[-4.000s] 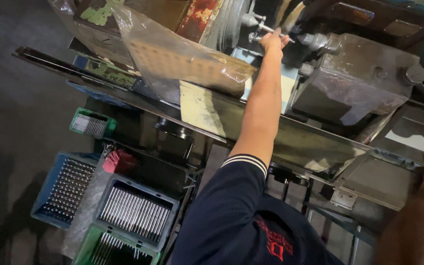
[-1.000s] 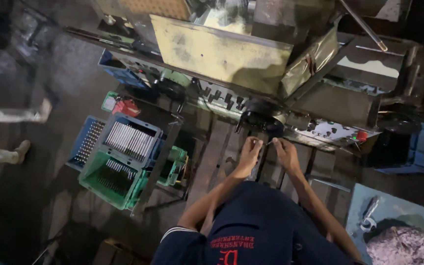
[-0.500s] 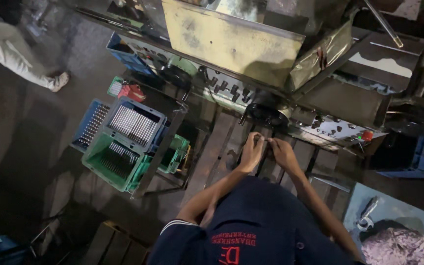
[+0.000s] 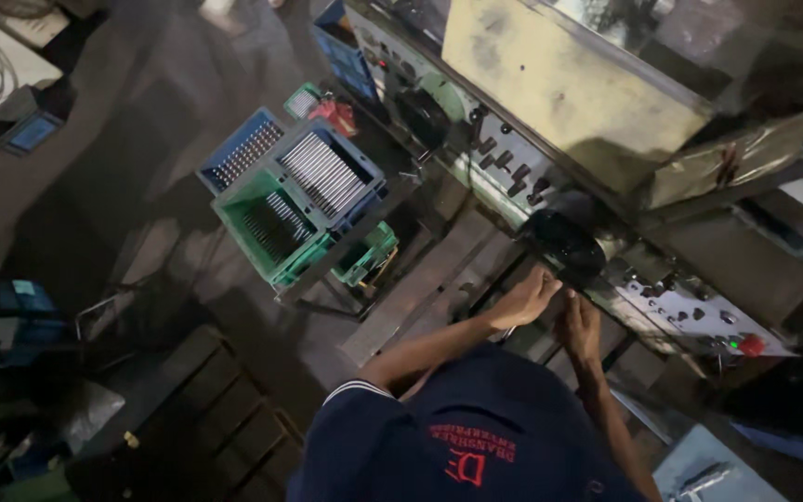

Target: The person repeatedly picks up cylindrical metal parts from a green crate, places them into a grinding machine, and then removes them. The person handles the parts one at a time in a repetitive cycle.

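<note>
The room is dim, with a dark grey concrete floor (image 4: 113, 177) that shines faintly in patches. A metal stand (image 4: 327, 279) on the floor carries a green crate (image 4: 267, 232) and a blue crate (image 4: 327, 172) of metal rods. Left of the stand, well apart, a dark wooden pallet (image 4: 197, 418) lies on the floor. Beyond the stand, another blue crate (image 4: 239, 149) sits lower down.

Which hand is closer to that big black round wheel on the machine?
The left hand. Its fingers reach up to the lower edge of the black handwheel, though real contact is hard to tell. The right hand sits lower, below the wheel.
</note>
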